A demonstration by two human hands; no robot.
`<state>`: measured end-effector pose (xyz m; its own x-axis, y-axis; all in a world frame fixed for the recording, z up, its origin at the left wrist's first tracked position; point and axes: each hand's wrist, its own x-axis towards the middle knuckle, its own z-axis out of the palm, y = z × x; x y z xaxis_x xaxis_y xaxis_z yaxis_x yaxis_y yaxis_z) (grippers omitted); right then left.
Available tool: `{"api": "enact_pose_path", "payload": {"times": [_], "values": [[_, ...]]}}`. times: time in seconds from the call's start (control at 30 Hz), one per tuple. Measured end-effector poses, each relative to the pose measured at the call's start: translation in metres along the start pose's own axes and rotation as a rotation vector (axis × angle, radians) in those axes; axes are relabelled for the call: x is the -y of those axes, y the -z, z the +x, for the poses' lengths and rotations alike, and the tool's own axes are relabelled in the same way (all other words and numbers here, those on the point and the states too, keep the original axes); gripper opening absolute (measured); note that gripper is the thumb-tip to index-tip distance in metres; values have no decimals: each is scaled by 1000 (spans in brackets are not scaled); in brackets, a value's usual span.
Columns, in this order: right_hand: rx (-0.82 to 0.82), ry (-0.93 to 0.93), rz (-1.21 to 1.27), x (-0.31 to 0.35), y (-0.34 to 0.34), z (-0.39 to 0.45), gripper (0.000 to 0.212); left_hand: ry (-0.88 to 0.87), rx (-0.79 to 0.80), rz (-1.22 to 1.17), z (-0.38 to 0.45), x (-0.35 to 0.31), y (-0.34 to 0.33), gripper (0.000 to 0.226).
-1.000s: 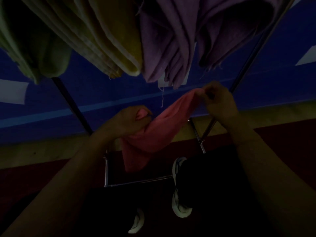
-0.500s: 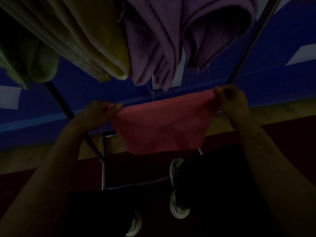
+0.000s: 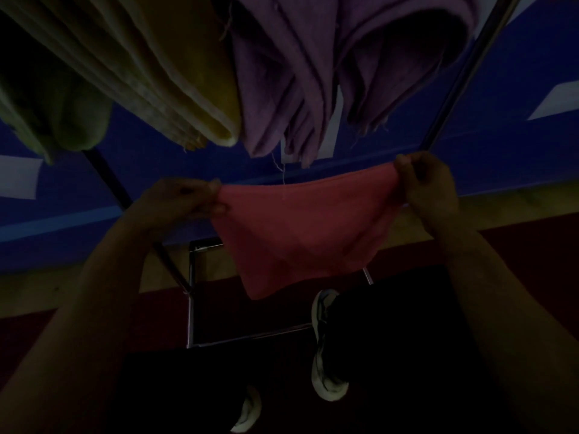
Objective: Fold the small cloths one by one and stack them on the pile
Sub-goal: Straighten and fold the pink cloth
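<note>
A small pink cloth (image 3: 307, 230) hangs spread in the air between my two hands. My left hand (image 3: 185, 198) pinches its left upper corner. At the right upper corner, my right hand (image 3: 426, 186) pinches the cloth a little higher. The top edge is stretched taut and the lower part droops to a point over the floor. No pile of folded cloths shows in this dim view.
Yellow cloths (image 3: 175, 73), a green one (image 3: 62, 120) and purple ones (image 3: 344, 67) hang from a metal rack (image 3: 191, 292) above my hands. My shoes (image 3: 326, 346) stand on the dark red floor beside the rack's base bars. A blue wall lies behind.
The pink cloth was bunched between my hands a second ago. My hands moved apart and pulled it out flat, and now hold it stretched slightly wider.
</note>
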<state>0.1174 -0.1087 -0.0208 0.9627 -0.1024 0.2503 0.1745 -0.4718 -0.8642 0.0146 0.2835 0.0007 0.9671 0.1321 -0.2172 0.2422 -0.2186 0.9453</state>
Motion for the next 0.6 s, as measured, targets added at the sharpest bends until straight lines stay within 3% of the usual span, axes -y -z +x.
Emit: {"api": "enact_pose_path", "payload": {"times": [0.07, 0.13, 0.3, 0.43, 0.6], "values": [[-14, -12, -2, -3, 1, 1, 27, 50, -44, -117, 2, -3, -2, 39], [-7, -8, 3, -4, 2, 1, 29, 80, -54, -110, 1, -3, -5, 26], [-10, -10, -8, -5, 1, 2, 31, -42, 110, 359, -3, -2, 1, 12], [12, -15, 21, -3, 1, 1, 29, -30, 110, 466, -2, -1, 8, 20], [23, -8, 35, -5, -1, 2, 23, -70, 178, 644, 2, 4, 8, 9]]}}
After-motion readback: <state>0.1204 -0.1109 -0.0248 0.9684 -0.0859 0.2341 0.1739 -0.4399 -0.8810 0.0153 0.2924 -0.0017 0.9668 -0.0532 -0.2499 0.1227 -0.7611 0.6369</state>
